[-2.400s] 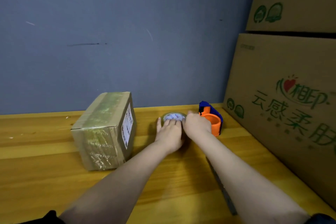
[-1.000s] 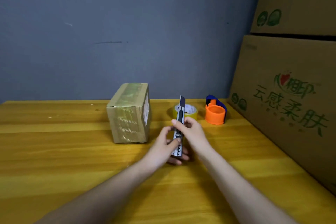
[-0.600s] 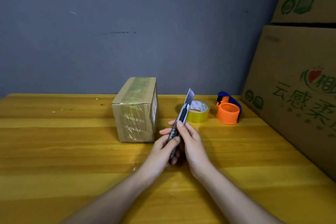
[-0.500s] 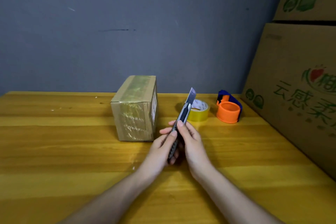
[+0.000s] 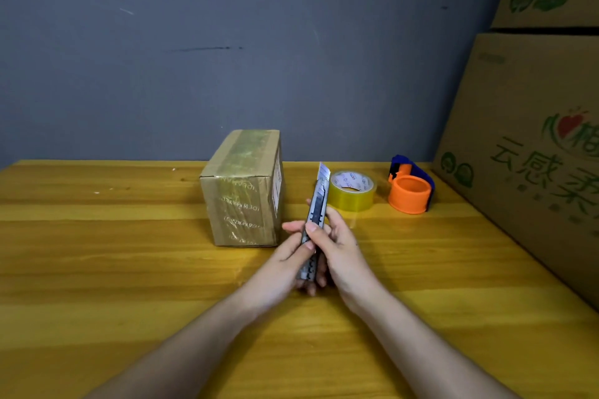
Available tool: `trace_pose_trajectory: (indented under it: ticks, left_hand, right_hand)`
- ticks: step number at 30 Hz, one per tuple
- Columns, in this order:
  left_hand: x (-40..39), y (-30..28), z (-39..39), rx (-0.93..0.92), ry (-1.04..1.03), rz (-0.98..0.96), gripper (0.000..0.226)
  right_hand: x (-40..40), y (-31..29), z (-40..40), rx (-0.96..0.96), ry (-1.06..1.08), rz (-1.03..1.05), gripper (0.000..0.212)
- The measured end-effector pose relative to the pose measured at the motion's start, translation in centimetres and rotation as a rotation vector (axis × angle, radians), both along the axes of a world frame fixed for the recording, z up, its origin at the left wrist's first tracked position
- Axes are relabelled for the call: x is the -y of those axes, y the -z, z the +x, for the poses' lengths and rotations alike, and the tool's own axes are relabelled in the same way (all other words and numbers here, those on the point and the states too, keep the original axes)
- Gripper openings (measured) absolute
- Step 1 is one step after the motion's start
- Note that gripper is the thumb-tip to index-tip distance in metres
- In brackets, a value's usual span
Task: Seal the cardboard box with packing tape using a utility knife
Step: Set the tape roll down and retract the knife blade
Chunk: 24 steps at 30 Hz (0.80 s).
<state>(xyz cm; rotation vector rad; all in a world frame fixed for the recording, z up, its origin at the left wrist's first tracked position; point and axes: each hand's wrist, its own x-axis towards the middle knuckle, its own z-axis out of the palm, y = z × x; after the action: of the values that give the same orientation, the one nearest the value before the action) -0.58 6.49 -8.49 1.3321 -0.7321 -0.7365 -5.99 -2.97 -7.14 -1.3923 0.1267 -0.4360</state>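
Since the earlier frames, the hands have left the tape roll and now both hold the utility knife (image 5: 313,223), raised a little above the table (image 5: 129,269); in the last half second almost nothing changes except a small drift. The left hand (image 5: 291,256) wraps the lower part of the handle from the left side, its thumb lying on the slider area. The right hand (image 5: 340,246) closes around the same handle from the right. The blade stands out well beyond the grip, pointing away from the person and a little upward.

The knife looks light and stiff, with a metal body that can slip in the fingers; the bare blade is thin and may snap if bent sideways. It is best held only by the handle, below the slider, never ahead of it.

The cardboard box (image 5: 243,191) stands just left of the grip and beyond it, apart from the hands. Its top seems already covered with tape, but the glare makes this uncertain. The packing tape (image 5: 351,196) lies beyond the blade tip, to the right, and the orange dispenser (image 5: 410,193) farther right.
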Motion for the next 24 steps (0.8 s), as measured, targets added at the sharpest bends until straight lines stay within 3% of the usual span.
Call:
trace_pose_trajectory:
  ticks: [7,15,24]
  left_hand:
    - [-0.1,-0.2,0.7,-0.224,0.055,-0.023,0.026]
    - [0.2,0.4,1.0,-0.175,0.045,0.007,0.024]
    - [-0.2,0.6,1.8,-0.198,0.151,-0.007,0.033]
  right_hand:
    - [1.0,0.7,0.1,-0.101,0.004,0.035,0.017]
    - [1.0,1.4,0.7,-0.085,0.038,-0.042,0.015]
    - [2.2,1.5,0.6,-0.095,-0.129,-0.081,0.022]
